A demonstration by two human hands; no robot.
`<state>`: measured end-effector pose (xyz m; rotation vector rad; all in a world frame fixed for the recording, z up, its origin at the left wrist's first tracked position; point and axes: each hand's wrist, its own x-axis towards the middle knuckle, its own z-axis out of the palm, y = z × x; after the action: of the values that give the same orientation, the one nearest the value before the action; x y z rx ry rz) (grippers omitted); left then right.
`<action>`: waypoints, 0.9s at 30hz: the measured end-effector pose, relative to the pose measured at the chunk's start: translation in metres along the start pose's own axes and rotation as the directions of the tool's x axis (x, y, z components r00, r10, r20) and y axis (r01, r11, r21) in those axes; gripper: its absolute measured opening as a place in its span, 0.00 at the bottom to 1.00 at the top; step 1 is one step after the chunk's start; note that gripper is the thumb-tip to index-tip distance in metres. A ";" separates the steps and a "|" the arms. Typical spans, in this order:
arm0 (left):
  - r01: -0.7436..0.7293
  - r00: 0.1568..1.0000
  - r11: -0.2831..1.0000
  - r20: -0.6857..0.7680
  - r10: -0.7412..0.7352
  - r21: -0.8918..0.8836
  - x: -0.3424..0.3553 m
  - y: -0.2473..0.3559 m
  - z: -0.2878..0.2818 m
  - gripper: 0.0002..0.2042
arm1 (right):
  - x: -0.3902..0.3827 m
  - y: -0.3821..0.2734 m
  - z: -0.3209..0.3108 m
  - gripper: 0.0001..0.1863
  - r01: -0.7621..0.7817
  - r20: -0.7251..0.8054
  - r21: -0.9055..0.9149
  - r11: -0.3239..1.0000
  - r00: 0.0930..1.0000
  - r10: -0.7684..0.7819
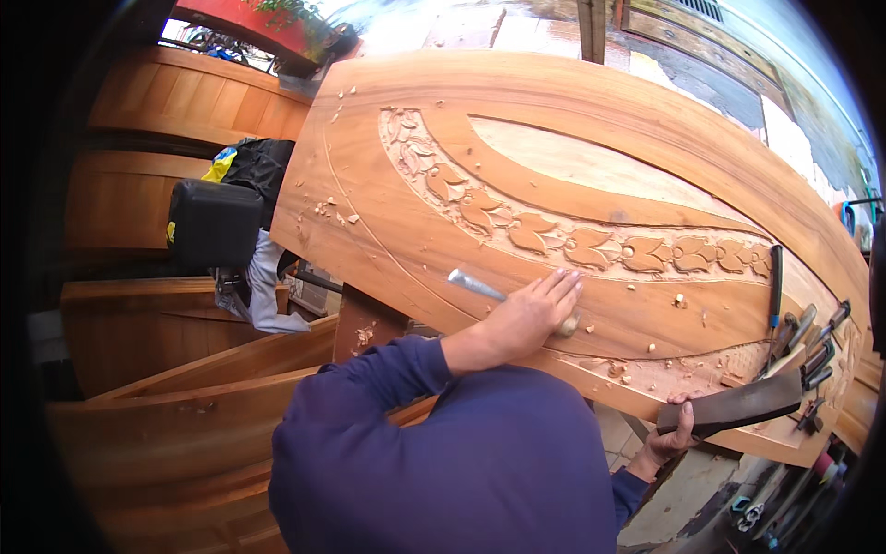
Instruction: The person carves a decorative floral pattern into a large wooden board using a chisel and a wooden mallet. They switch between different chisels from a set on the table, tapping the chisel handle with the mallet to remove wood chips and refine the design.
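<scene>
My left hand (pixel 533 319) lies over a gouge (pixel 475 283) on the large wooden panel (pixel 443 249). The gouge's metal blade sticks out to the left, and the end of its pale handle shows below my fingertips. My fingers are stretched out close together; the thumb is hidden. A carved band of leaves and flowers (pixel 531 233) curves across the panel just beyond this hand. At the panel's near right edge, my right hand (pixel 672 441) is closed on one end of a dark flat bar (pixel 738 404), which points right and slightly up.
Several carving tools (pixel 803 337) lie bunched at the panel's right end, near a blue-banded chisel (pixel 775 286). Wood chips (pixel 616 369) are scattered over the panel. Left of it are a black case (pixel 214 222) and stacked wooden panels (pixel 175 415).
</scene>
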<state>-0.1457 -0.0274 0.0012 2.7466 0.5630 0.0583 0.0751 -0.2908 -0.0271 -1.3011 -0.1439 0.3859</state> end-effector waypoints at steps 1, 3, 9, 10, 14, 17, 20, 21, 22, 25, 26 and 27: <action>0.037 0.999 0.998 0.033 -0.036 -0.045 -0.012 0.003 -0.001 0.28 | 0.001 -0.001 0.002 0.29 -0.010 -0.013 0.001 1.000 1.000 0.010; 0.071 0.995 0.996 0.071 -0.067 -0.058 -0.033 0.013 -0.002 0.28 | 0.000 -0.004 0.007 0.28 -0.009 -0.006 -0.009 1.000 1.000 0.009; 0.148 0.968 0.979 0.224 -0.114 -0.140 -0.070 0.044 -0.008 0.36 | 0.003 -0.001 0.001 0.27 0.037 0.031 0.023 0.999 0.999 -0.038; 0.120 0.973 0.986 0.208 -0.095 -0.113 -0.076 0.047 -0.004 0.36 | 0.002 0.001 0.001 0.27 0.041 0.043 0.040 0.998 0.998 -0.043; 0.133 0.968 0.972 0.236 -0.086 -0.192 -0.079 0.063 -0.011 0.34 | 0.002 0.008 -0.004 0.27 0.084 -0.002 0.007 0.996 0.996 -0.084; 0.105 0.987 0.930 0.150 -0.055 -0.352 -0.059 0.077 -0.033 0.32 | 0.002 0.010 -0.007 0.28 0.124 -0.022 0.013 0.992 0.992 -0.124; -0.033 0.994 0.879 -0.109 -0.021 -0.476 -0.041 0.088 -0.024 0.29 | 0.000 0.015 -0.012 0.28 0.093 -0.021 0.008 0.996 0.995 -0.093; -0.070 0.983 0.850 -0.182 -0.030 -0.522 -0.032 0.092 -0.023 0.28 | -0.002 0.012 -0.008 0.28 0.074 -0.034 0.026 0.997 0.997 -0.073; -0.111 0.967 0.819 -0.252 -0.042 -0.563 -0.024 0.095 -0.025 0.28 | -0.003 0.014 -0.011 0.26 0.071 -0.022 0.026 0.997 0.997 -0.070; -0.050 0.966 0.756 -0.224 -0.129 -0.652 0.000 0.100 -0.042 0.32 | 0.004 0.026 -0.028 0.20 0.043 -0.018 0.018 0.999 0.999 -0.043; -0.034 0.963 0.725 -0.216 -0.160 -0.688 0.009 0.100 -0.044 0.33 | 0.007 0.035 -0.034 0.18 0.018 -0.029 0.008 1.000 0.999 -0.018; -0.190 0.904 0.724 -0.405 -0.134 -0.664 0.020 0.091 -0.031 0.33 | 0.008 0.040 -0.047 0.16 0.005 -0.058 -0.017 1.000 0.998 -0.006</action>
<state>-0.0962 -0.0881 0.0600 1.9819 0.4727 0.7490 0.0898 -0.3216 -0.0785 -1.3274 -0.1018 0.3425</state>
